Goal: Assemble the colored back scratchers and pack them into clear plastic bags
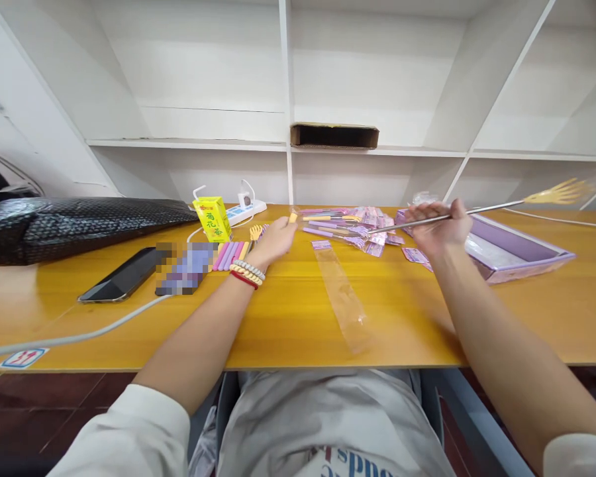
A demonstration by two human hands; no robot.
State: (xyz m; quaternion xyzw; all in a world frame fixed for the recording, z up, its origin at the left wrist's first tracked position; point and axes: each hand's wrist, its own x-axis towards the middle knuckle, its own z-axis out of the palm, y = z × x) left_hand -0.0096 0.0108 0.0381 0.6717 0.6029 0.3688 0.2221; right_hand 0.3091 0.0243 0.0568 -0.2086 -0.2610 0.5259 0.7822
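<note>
Head view: my right hand [440, 228] has fingers clamped on a scratcher [501, 206]. My left hand [273, 242] is at the far packets [360, 225] on the bench [288, 311]; I cannot tell how its fingers are set.

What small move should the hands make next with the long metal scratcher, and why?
Probably bring the left hand to the scratcher and push it shorter. The right hand grips its rod, the claw end sticks far out to the right, and the empty clear sleeve looks shorter.
</note>
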